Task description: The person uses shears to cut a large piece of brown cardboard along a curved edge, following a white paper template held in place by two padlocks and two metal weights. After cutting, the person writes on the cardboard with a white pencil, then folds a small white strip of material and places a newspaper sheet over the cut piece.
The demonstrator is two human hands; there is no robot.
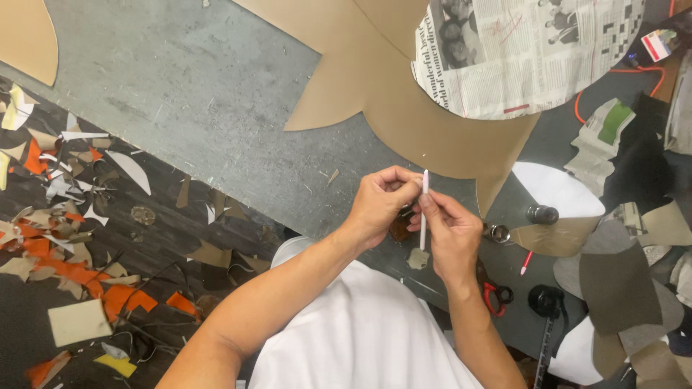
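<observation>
Head view, looking straight down over a white shirt (360,338) at both hands, held close together above the grey tabletop (209,86).

Right hand (453,234): fingers closed around a thin white pen (424,209), held upright, tip end pointing away from the body. The pen runs from above the thumb down past the palm.

Left hand (380,202): fingers curled and pinched at the upper part of the same pen, touching the right hand. A small dark brown piece (401,227) shows just under the left hand; whether the hand holds it cannot be told.

Just below the hands, a small grey scrap (417,258) lies on the tabletop.

Surroundings: a large tan cardboard pattern (404,94) lies beyond the hands, with a newspaper cut-out (526,50) resting on it. Red-handled scissors (494,295) sit near the right wrist. A small metal ring (499,233) and a dark cylindrical cap (542,214) lie to the right. Orange and tan offcuts (65,238) litter the dark floor at left. Grey and brown material pieces (620,288) are piled at right.
</observation>
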